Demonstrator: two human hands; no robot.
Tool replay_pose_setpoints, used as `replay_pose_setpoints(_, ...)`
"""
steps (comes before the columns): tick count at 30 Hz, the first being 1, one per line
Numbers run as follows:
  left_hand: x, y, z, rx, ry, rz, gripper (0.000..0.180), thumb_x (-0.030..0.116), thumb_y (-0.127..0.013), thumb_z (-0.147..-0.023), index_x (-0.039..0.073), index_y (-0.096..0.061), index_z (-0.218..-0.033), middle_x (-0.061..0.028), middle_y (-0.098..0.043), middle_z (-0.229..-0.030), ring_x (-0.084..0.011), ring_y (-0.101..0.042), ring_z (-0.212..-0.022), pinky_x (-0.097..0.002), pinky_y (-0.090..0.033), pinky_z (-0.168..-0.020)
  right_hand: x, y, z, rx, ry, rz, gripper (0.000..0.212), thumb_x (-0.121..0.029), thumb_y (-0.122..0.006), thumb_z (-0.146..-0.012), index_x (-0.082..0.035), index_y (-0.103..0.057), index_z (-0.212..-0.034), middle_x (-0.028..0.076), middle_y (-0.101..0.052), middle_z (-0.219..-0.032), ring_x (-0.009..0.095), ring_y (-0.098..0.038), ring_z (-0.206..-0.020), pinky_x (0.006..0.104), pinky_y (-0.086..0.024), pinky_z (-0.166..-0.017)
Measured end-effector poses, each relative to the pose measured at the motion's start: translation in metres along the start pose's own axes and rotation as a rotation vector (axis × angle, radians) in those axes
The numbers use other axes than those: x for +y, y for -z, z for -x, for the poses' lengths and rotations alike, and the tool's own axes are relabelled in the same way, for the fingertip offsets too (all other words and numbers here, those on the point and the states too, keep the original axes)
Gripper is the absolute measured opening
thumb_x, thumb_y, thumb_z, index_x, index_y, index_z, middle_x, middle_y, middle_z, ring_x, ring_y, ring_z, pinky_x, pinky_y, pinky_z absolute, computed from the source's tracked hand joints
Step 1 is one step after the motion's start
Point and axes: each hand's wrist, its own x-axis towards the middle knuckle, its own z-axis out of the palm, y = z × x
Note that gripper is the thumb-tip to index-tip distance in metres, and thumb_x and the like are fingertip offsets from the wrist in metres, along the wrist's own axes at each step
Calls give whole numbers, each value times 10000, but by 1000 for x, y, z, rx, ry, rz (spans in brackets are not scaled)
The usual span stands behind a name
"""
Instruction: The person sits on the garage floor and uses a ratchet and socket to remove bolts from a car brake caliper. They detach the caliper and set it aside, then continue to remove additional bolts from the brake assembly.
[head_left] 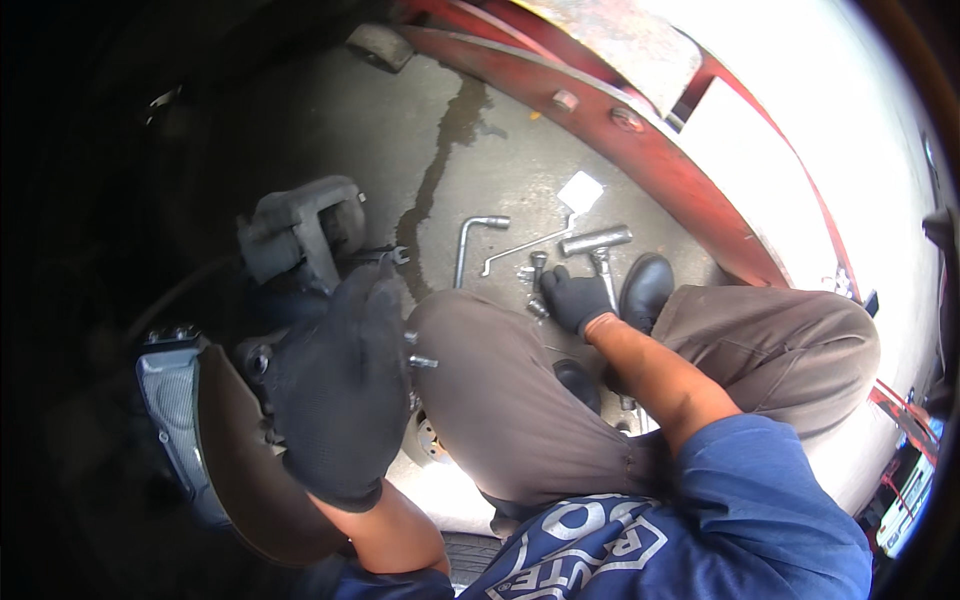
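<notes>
The right hand [578, 300], gloved in black, bends its fingers beside a small dark socket-like piece [538, 263] on the floor; whether they grasp it I cannot tell. The left hand [340, 385], also gloved, shows its back, its fingers' hold hidden; 2 bright metal ends [425, 362] jut beside it. Beyond it, at the person's left, is a bulky metal bracket [285, 215], an open-ended wrench [401, 256] nearby. Farther right lie an L-shaped wrench [466, 240], a T-shaped tool [597, 240] and a thin bent rod [528, 246]. The work seems midway: the bracket is exposed, tools and small pieces lie loose; what remains behind the left glove is unclear.
</notes>
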Motion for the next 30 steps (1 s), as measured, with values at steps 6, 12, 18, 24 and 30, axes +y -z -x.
replay_pose_setpoints(6,-11,-4,4,103,-199,-102,282,254,-625,-1022,61,-738,-1195,-196,-739,-875,-367,-710,-781,-462,-544,-702,-15,52,-2,-47,-278,-273,648,-472,-791,-819,-47,-574,-1257,237,-642,-1295,414,-713,-1112,495,-573,-943)
replay_pose_setpoints(12,-19,-6,10,0,-73,-81,266,147,-645,-980,44,-723,-1213,-183,-761,-985,-353,-738,-839,-460,-572,-736,-82,160,51,225,59,-1048,438,-296,-767,-808,-27,-615,-1118,176,-707,-1044,359,-715,-991,413,-556,-879)
replay_pose_setpoints(18,-23,-7,10,99,-238,-95,259,90,-639,-965,38,-722,-1206,-150,-771,-1061,-336,-757,-901,-420,-600,-800,-167,188,97,479,252,-1010,534,-299,-821,-821,-50,-563,-1217,191,-691,-1090,398,-711,-1010,455,-567,-863)
replay_pose_setpoints(24,-20,-6,5,146,-268,-30,252,101,-624,-980,53,-723,-1207,-145,-771,-1069,-327,-761,-910,-415,-600,-808,-172,191,82,471,294,-1026,459,-199,-816,-837,-28,-606,-1209,185,-694,-1111,340,-712,-1016,424,-557,-871)
replay_pose_setpoints(30,-21,-6,7,101,-252,-122,246,103,-611,-988,57,-724,-1202,-144,-771,-1072,-333,-760,-919,-415,-600,-810,-178,192,71,329,262,-1127,461,-187,-795,-852,12,-630,-1234,163,-723,-1194,271,-728,-1024,384,-563,-885)
